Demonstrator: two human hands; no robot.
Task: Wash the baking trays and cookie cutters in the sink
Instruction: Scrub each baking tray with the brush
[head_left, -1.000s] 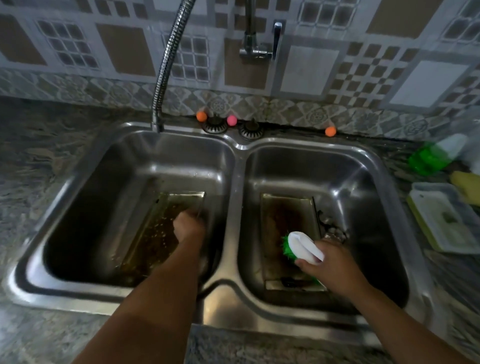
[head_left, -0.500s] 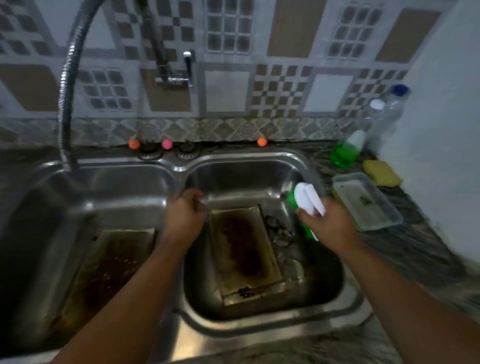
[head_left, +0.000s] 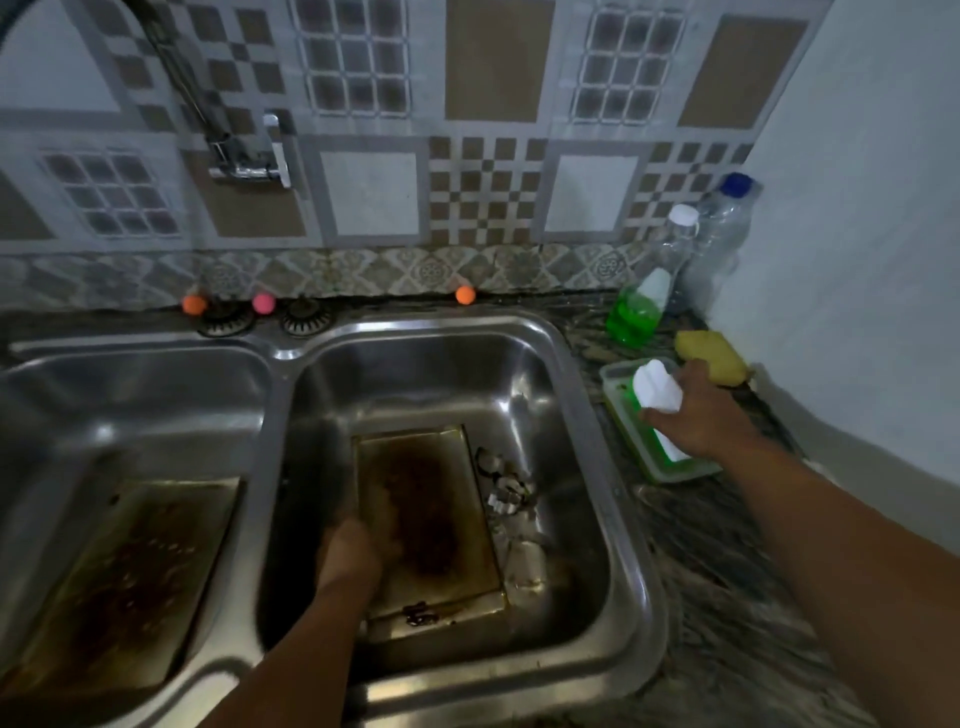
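Observation:
A greasy, burnt baking tray (head_left: 431, 519) lies in the right basin of the steel sink (head_left: 597, 415). My left hand (head_left: 353, 556) is down at that tray's left edge; it is blurred and its grip is unclear. Metal cookie cutters (head_left: 506, 493) lie beside the tray on the right. A second dirty tray (head_left: 130, 571) leans in the left basin. My right hand (head_left: 696, 415) grips the white-handled green scrub brush (head_left: 657, 392) over a clear plastic container (head_left: 618, 400) on the counter.
A green dish-soap bottle (head_left: 636, 312), a yellow sponge (head_left: 714, 356) and two clear bottles (head_left: 719, 234) stand in the right corner by the white wall. A wall tap (head_left: 249, 156) hangs above the sink. Small orange and pink balls (head_left: 465, 294) sit on the back ledge.
My right hand carried the brush out of the right basin to the plastic container on the counter. My left hand dropped from the divider down to the right tray's left edge.

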